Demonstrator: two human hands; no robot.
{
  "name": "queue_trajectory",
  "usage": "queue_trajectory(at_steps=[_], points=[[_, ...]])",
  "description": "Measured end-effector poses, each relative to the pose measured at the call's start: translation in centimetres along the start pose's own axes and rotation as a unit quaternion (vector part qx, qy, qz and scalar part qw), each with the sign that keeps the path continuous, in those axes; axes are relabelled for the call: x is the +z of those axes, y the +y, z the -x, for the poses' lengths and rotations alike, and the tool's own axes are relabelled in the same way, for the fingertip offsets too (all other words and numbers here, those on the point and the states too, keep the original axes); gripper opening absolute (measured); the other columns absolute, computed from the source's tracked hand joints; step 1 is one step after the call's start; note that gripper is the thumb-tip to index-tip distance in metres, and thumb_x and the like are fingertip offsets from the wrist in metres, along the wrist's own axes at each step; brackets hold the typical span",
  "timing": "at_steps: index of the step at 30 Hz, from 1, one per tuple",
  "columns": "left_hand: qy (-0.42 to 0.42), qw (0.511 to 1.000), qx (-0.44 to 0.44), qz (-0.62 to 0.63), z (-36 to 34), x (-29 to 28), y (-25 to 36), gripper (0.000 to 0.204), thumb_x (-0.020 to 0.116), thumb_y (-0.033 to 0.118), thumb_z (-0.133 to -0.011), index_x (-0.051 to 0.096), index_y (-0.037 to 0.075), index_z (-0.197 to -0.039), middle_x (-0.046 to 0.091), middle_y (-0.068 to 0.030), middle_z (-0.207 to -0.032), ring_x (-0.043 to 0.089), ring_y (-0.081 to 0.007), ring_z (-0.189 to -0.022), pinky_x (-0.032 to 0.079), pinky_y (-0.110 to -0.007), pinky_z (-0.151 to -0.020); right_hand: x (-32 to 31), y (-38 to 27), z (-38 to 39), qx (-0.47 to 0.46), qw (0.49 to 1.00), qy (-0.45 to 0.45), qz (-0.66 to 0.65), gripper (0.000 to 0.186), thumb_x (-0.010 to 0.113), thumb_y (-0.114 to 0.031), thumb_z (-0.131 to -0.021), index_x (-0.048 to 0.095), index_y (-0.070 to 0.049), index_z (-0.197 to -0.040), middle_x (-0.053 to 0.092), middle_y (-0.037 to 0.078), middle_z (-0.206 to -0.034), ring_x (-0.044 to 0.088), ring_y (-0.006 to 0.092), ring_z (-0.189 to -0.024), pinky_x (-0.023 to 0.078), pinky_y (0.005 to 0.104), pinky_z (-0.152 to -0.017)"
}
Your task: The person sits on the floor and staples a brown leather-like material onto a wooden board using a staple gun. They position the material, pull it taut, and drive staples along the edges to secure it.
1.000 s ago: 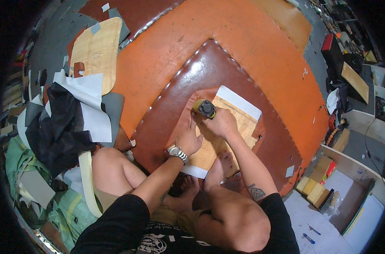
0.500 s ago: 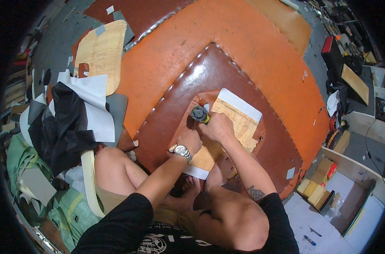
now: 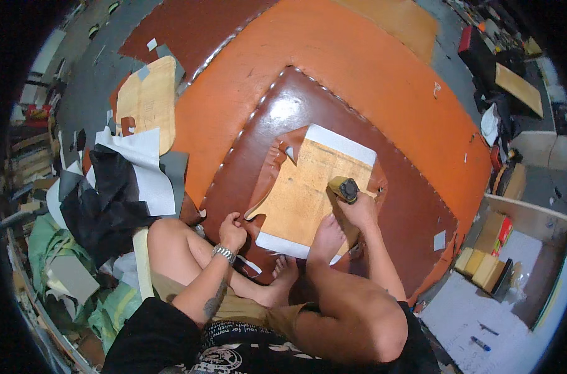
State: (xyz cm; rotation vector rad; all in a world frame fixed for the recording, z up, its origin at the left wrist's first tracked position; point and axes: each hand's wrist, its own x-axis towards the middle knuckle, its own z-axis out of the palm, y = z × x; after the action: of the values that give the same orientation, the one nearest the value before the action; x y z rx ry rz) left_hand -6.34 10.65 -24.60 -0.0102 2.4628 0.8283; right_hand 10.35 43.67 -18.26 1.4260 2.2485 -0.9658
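Right hand: we grip a yellow-and-black tool point(image 3: 344, 188) in our right hand point(image 3: 361, 214), fingers closed round it, above the right half of the board; whether the tool touches the wood, we cannot tell.
Left hand: our left hand point(image 3: 233, 235) is loosely half-open, fingers bent, with nothing visible in it; it is just beside the lower left corner of the board, and we cannot tell whether it touches the leather there.
Wrist: we wear a silver watch point(image 3: 223, 253) on the left.
Board: the pale wooden board point(image 3: 305, 187) lies flat in front of us on a dark red-brown sheet point(image 3: 414, 215).
Leather edging: brown leather point(image 3: 266, 182) is folded over the board's left side, pleated near the upper left corner; more of it shows at the right edge.
White bands: one white band point(image 3: 343, 143) crosses the board's far end, and another runs along the near end.
Foot: our bare right foot point(image 3: 326, 240) rests on the near part of the board.
Floor: the red-brown sheet sits on a larger orange one point(image 3: 333, 50).
Left side: we have a second wooden panel point(image 3: 152, 100), a white sheet point(image 3: 147, 168), black cloth point(image 3: 112, 209) and a green sack point(image 3: 53, 243).
Right side: yellowish blocks point(image 3: 483, 271) and two pens point(image 3: 481, 343) lie near us.
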Motion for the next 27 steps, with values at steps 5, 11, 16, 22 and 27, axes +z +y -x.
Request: queue_trajectory(at_steps=[5, 11, 16, 22, 27], points=[[0.003, 0.996, 0.065, -0.066, -0.5, 2.4, -3.1, 0.022, 0.076, 0.017, -0.088, 0.08, 0.006, -0.106, 0.078, -0.019, -0.095, 0.076, -0.035, -0.087, 0.059, -0.043, -0.082, 0.8, 3.4, 1.5, -0.017, 0.999, 0.038, -0.019, 0.053, 0.08, -0.05, -0.085, 0.08, -0.005, -0.113, 0.078, 0.025, -0.1, 0.076, 0.0398, -0.1, 0.06, 0.0473, -0.088], [0.071, 0.962, 0.258, -0.054, -1.7, 2.4, -1.7, 0.023, 0.08, 0.027, -0.087, 0.084, 0.007, -0.097, 0.078, -0.0196, -0.092, 0.075, -0.0364, -0.086, 0.059, -0.043, -0.085, -0.5, 3.8, 2.5, -0.054, 0.996, 0.018, -0.066, 0.055, 0.074, -0.059, -0.088, 0.08, -0.009, -0.108, 0.078, 0.024, -0.099, 0.076, 0.0391, -0.096, 0.06, 0.0511, -0.085], [0.062, 0.957, 0.272, -0.084, -4.7, 3.4, 4.0, 0.021, 0.076, 0.02, -0.09, 0.081, 0.006, -0.105, 0.078, -0.0196, -0.093, 0.076, -0.0334, -0.086, 0.06, -0.042, -0.081, -1.0, 2.0, 2.0, -0.064, 0.993, -0.013, -0.1, 0.049, 0.076, -0.051, -0.088, 0.08, -0.007, -0.11, 0.078, 0.024, -0.098, 0.076, 0.0414, -0.095, 0.06, 0.0502, -0.085], [-0.051, 0.979, 0.186, -0.065, -9.8, 5.8, 10.6, 0.028, 0.078, 0.01, -0.089, 0.08, 0.003, -0.116, 0.08, -0.013, -0.097, 0.075, -0.0224, -0.089, 0.059, -0.037, -0.083, -1.0, 0.2, 0.0, -0.01, 1.0, 0.009, -0.022, 0.045, 0.076, -0.046, -0.087, 0.079, -0.01, -0.112, 0.078, 0.024, -0.099, 0.076, 0.0412, -0.095, 0.06, 0.0497, -0.085], [-0.126, 0.982, 0.067, 0.126, -10.0, 4.5, 9.0, 0.044, 0.08, 0.007, -0.091, 0.071, -0.005, -0.133, 0.077, -0.0052, -0.096, 0.069, -0.0119, -0.085, 0.058, -0.028, -0.077, -0.8, 0.5, -0.3, -0.022, 0.999, 0.013, -0.021, 0.044, 0.077, -0.044, -0.086, 0.079, -0.011, -0.116, 0.077, 0.025, -0.098, 0.076, 0.0416, -0.094, 0.06, 0.051, -0.084]])
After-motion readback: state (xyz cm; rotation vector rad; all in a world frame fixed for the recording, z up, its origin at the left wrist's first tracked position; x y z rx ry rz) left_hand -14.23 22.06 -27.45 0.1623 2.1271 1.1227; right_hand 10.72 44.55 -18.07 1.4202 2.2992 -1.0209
